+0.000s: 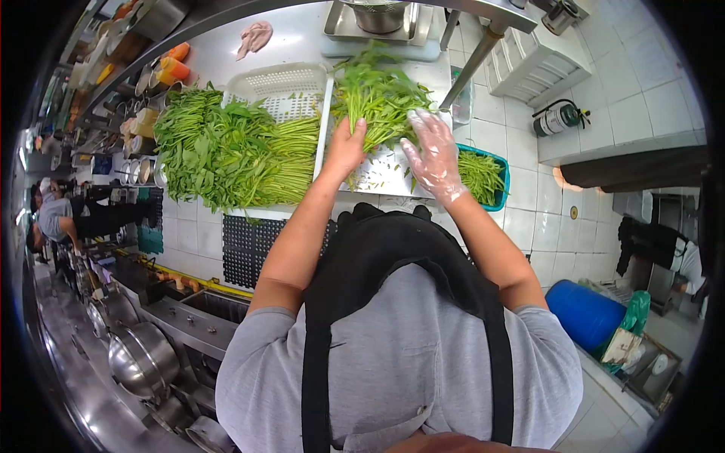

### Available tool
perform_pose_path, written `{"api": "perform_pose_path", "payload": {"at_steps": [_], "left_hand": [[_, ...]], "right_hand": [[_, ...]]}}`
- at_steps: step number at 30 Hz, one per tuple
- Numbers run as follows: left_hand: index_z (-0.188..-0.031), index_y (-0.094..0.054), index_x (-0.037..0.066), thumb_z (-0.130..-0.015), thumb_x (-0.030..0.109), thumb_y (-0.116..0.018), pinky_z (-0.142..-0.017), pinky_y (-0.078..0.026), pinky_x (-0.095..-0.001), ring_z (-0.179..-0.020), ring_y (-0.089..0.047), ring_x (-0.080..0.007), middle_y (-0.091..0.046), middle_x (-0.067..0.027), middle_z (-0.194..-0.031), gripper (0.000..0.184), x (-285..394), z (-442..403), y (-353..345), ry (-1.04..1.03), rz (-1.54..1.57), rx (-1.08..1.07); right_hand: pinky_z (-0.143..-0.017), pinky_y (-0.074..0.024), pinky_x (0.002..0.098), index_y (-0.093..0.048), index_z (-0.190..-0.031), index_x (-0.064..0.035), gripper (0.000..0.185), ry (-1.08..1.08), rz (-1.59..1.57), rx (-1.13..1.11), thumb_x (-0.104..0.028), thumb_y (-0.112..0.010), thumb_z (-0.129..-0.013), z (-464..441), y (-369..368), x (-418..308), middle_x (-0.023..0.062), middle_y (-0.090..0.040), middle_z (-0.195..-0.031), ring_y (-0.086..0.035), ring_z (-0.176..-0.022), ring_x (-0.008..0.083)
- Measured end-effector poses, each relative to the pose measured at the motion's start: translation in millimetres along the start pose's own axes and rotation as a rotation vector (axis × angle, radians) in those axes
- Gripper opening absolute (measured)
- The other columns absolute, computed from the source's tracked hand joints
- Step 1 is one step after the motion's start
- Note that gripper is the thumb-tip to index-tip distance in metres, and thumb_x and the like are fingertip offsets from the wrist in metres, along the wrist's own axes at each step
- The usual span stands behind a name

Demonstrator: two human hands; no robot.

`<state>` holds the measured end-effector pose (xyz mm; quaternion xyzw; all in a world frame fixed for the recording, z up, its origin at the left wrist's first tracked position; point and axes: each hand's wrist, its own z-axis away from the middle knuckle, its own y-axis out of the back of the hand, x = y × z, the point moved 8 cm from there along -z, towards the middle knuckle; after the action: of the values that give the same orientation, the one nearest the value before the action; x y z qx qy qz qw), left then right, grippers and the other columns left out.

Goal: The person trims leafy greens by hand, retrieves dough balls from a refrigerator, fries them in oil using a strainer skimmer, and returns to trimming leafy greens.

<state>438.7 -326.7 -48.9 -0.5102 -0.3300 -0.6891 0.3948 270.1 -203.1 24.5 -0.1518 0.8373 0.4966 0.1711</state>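
Observation:
My bare left hand (347, 148) is closed around the stems of a bunch of water spinach (370, 94), whose leaves fan out away from me and are blurred at the far end. My right hand (436, 157), in a clear plastic glove, has its fingers stretched out at the right edge of the greens. Short cut bits lie on the steel surface (383, 172) below both hands. Left of them, a big heap of water spinach (234, 151) covers the near part of a white perforated tray (283, 83). At the right stands a teal basket (504, 198) of cut stems (479, 176).
A steel pan (332, 30) with a pot (377, 16) stands at the back, and a pink cloth (255, 38) lies at back left. Orange-topped bottles (174, 68) line the left. A table post (472, 64) rises at the right. Other people (57, 215) work further off.

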Motion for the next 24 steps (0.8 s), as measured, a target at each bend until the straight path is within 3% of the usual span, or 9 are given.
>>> {"api": "perform_pose_path", "payload": {"at_steps": [3, 5, 6, 9, 11, 17, 20, 22, 24], "left_hand": [[-0.129, -0.063, 0.007, -0.119, 0.036, -0.050, -0.050, -0.044, -0.0264, -0.059, -0.056, -0.0108, -0.070, -0.0030, -0.087, 0.034, 5.9, 3.0, -6.3, -0.033, 0.044, 0.039], [-0.130, -0.061, 0.006, -0.119, 0.037, -0.047, -0.050, -0.044, -0.0263, -0.062, -0.057, -0.0116, -0.070, -0.0040, -0.088, 0.035, 0.6, 1.7, -21.2, -0.041, 0.085, 0.017], [-0.127, -0.060, 0.006, -0.119, 0.035, -0.048, -0.052, -0.048, -0.0283, -0.063, -0.062, -0.0126, -0.071, -0.0051, -0.092, 0.032, -1.7, -1.7, -27.9, -0.181, 0.038, 0.041], [-0.125, -0.059, 0.005, -0.119, 0.032, -0.049, -0.060, -0.056, -0.0329, -0.069, -0.071, -0.0172, -0.072, -0.0083, -0.095, 0.030, -9.1, 1.3, -36.8, 0.024, 0.120, 0.000], [-0.125, -0.058, 0.005, -0.118, 0.030, -0.051, -0.062, -0.058, -0.0340, -0.066, -0.070, -0.0189, -0.070, -0.0081, -0.092, 0.027, -5.2, -12.7, -14.4, -0.406, -0.323, 0.204], [-0.116, -0.062, 0.002, -0.116, 0.026, -0.057, -0.066, -0.054, -0.0348, -0.075, -0.066, -0.0155, -0.068, -0.0072, -0.093, 0.025, 11.4, -7.0, 50.8, -0.048, -0.073, 0.221], [-0.118, -0.061, 0.006, -0.117, 0.031, -0.055, -0.045, -0.037, -0.0282, -0.053, -0.044, -0.0066, -0.053, 0.0030, -0.079, 0.026, 36.8, -4.3, 52.3, -0.222, -0.115, 0.146], [-0.117, -0.066, -0.001, -0.116, 0.035, -0.056, -0.086, -0.052, -0.0432, -0.090, -0.067, -0.0247, -0.070, -0.0105, -0.094, 0.038, 24.2, -4.4, 53.7, -0.028, -0.137, 0.140], [-0.117, -0.066, -0.002, -0.116, 0.039, -0.054, -0.086, -0.052, -0.0438, -0.089, -0.067, -0.0282, -0.070, -0.0143, -0.094, 0.043, 15.6, -8.0, 53.3, -0.107, -0.289, 0.109]], "right_hand": [[-0.099, -0.0558, 0.0526, -0.065, -0.142, -0.0025, 0.054, -0.067, -0.168, 0.023, -0.035, -0.074, -0.101, -0.2, 0.5, 7.2, 0.0209, -0.071, -0.126, -0.068, -0.116, 0.0408], [-0.091, -0.0575, 0.0510, -0.066, -0.134, 0.0034, 0.056, -0.861, -1.003, -0.613, -0.043, -0.074, -0.103, 22.6, -77.6, 25.0, 0.0207, -0.071, -0.116, -0.070, -0.106, 0.0350], [-0.081, -0.0581, 0.0470, -0.068, -0.122, 0.0062, 0.056, -1.108, -1.400, -0.346, -0.047, -0.072, -0.105, 23.5, -95.7, 19.1, 0.0181, -0.069, -0.106, -0.068, -0.092, 0.0295], [-0.073, -0.0578, 0.0460, -0.069, -0.116, 0.0051, 0.049, -1.032, -1.352, -0.301, -0.043, -0.072, -0.104, -5.5, -111.4, 35.8, 0.0189, -0.068, -0.103, -0.067, -0.084, 0.0296], [-0.069, -0.0573, 0.0451, -0.069, -0.116, 0.0051, 0.041, -1.119, -1.343, -0.308, -0.035, -0.069, -0.106, -4.3, -119.0, 36.8, 0.0186, -0.070, -0.100, -0.068, -0.080, 0.0293], [-0.062, -0.0571, 0.0386, -0.068, -0.107, 0.0006, 0.021, -1.179, -1.357, -0.222, -0.019, -0.060, -0.109, 10.8, -119.8, 63.8, 0.0141, -0.069, -0.088, -0.068, -0.073, 0.0219], [-0.081, -0.0597, 0.0471, -0.072, -0.113, 0.0076, 0.048, -0.985, -0.854, -0.474, -0.039, -0.069, -0.103, 10.9, -103.0, 68.4, 0.0238, -0.075, -0.099, -0.075, -0.091, 0.0317], [-0.108, -0.0528, 0.0520, -0.068, -0.137, 0.0089, 0.080, -0.637, -0.268, -0.805, -0.058, -0.078, -0.094, 7.0, -101.5, 72.9, 0.0321, -0.075, -0.124, -0.073, -0.119, 0.0430], [-0.105, -0.0537, 0.0509, -0.070, -0.135, 0.0080, 0.077, -0.490, -0.126, -0.766, -0.056, -0.079, -0.094, 2.0, -55.9, 53.2, 0.0320, -0.076, -0.121, -0.074, -0.117, 0.0436]]}}
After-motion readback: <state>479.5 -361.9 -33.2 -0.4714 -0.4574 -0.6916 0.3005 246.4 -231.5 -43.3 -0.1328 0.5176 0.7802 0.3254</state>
